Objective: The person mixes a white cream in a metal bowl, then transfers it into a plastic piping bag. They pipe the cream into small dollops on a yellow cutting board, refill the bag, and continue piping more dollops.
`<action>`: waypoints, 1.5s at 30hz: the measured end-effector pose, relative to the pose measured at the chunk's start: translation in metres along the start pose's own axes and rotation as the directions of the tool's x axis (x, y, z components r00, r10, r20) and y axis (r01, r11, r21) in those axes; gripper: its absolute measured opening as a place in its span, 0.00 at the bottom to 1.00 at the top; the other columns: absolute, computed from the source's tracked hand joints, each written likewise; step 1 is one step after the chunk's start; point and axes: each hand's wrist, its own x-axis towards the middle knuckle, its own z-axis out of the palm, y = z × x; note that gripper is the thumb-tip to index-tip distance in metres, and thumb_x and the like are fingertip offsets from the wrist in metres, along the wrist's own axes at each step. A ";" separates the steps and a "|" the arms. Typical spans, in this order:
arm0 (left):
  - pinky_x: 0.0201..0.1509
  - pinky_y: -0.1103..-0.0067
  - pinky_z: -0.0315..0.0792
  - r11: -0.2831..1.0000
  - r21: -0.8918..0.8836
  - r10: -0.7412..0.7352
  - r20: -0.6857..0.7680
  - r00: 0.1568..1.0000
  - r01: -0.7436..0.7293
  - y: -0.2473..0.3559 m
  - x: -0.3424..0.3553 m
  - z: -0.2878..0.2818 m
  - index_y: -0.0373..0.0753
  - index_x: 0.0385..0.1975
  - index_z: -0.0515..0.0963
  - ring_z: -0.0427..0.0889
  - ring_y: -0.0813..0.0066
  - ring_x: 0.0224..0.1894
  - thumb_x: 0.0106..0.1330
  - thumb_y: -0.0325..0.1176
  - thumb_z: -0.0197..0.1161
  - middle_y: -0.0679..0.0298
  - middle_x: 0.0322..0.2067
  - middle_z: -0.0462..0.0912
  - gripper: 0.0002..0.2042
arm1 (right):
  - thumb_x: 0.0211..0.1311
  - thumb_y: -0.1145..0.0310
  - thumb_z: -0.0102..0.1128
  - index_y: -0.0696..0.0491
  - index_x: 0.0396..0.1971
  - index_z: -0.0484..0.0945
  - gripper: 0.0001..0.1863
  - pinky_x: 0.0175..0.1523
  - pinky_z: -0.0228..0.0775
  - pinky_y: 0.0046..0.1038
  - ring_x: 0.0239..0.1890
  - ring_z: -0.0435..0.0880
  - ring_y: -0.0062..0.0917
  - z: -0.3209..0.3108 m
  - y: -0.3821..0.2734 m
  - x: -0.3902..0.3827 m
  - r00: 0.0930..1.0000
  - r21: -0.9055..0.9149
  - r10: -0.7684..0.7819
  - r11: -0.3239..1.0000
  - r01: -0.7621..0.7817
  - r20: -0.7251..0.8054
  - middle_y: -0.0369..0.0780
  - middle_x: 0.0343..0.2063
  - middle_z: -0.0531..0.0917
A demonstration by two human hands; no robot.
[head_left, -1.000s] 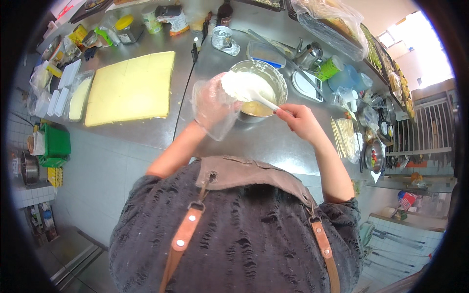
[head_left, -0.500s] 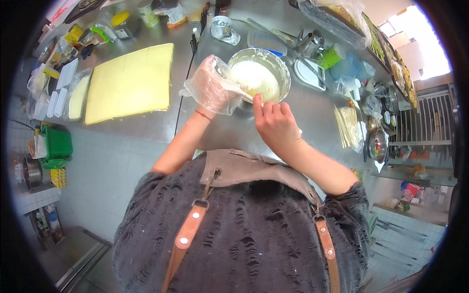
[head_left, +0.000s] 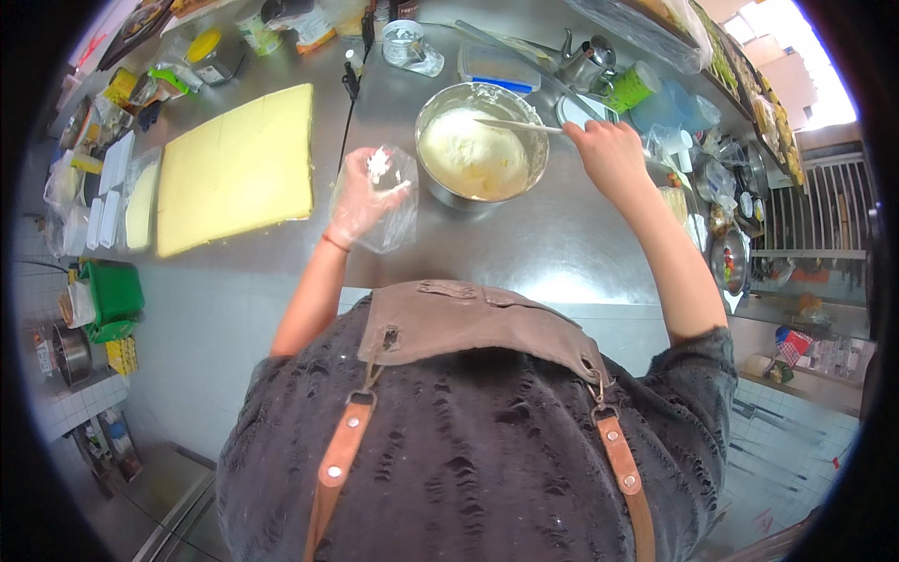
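Observation:
My left hand (head_left: 367, 195) is inside a clear plastic piping bag (head_left: 389, 211) and holds it open just left of a steel bowl (head_left: 436, 108). A dab of white cream sits in the bag's top. The bowl holds pale whipped cream (head_left: 473, 155). My right hand (head_left: 613, 157) grips the handle of a spatula (head_left: 515, 125) whose blade lies across the bowl's far rim. A large flat sheet of yellow sponge cake (head_left: 236, 170) lies on the steel counter (head_left: 524, 244) to the left of the bag.
Along the counter's far edge stand jars, a lidded plastic box (head_left: 501, 67), a small kettle (head_left: 585, 64) and a green cup (head_left: 635, 86). White trays (head_left: 117, 164) lie at the left. A green bin (head_left: 112, 298) sits lower left. Crowded shelves run along the right.
My left hand, with the bag, has pulled away from the bowl to its left. My right hand has moved from the near side of the bowl out to its right, still on the spatula.

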 end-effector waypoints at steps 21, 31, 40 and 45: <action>0.60 0.70 0.77 0.465 -0.762 -0.406 0.269 0.873 0.451 -0.027 0.066 0.012 0.31 0.68 0.64 0.80 0.61 0.58 0.48 0.48 0.77 0.54 0.61 0.75 0.48 | 0.45 0.64 0.68 0.43 0.16 0.85 0.03 0.31 0.67 0.30 0.25 0.85 0.24 0.086 -0.063 0.215 0.730 -0.120 -0.634 0.770 0.627 -0.255 0.31 0.18 0.85; 0.61 0.70 0.76 0.243 -0.869 -0.441 0.296 0.847 0.430 -0.035 0.057 0.015 0.35 0.68 0.65 0.79 0.61 0.58 0.47 0.45 0.75 0.54 0.60 0.76 0.45 | 0.51 0.61 0.62 0.42 0.15 0.81 0.08 0.43 0.65 0.28 0.23 0.78 0.23 0.067 -0.085 0.193 0.368 -0.458 -0.810 0.569 0.683 -0.457 0.28 0.18 0.83; 0.62 0.64 0.75 0.437 -0.815 -0.436 0.179 0.882 0.381 -0.013 0.048 0.026 0.30 0.64 0.68 0.78 0.58 0.59 0.50 0.54 0.71 0.53 0.59 0.76 0.44 | 0.53 0.60 0.59 0.39 0.20 0.86 0.08 0.60 0.56 0.26 0.43 0.80 0.19 0.037 -0.079 0.156 0.135 -0.670 -0.946 0.306 0.676 -0.296 0.26 0.27 0.84; 0.64 0.65 0.75 0.327 -0.883 -0.445 0.172 0.879 0.338 -0.014 0.040 0.028 0.31 0.61 0.70 0.79 0.56 0.57 0.48 0.44 0.75 0.52 0.56 0.78 0.39 | 0.53 0.61 0.62 0.40 0.23 0.86 0.05 0.67 0.55 0.28 0.49 0.79 0.19 0.037 -0.068 0.142 0.085 -0.608 -0.934 0.292 0.738 -0.346 0.27 0.33 0.85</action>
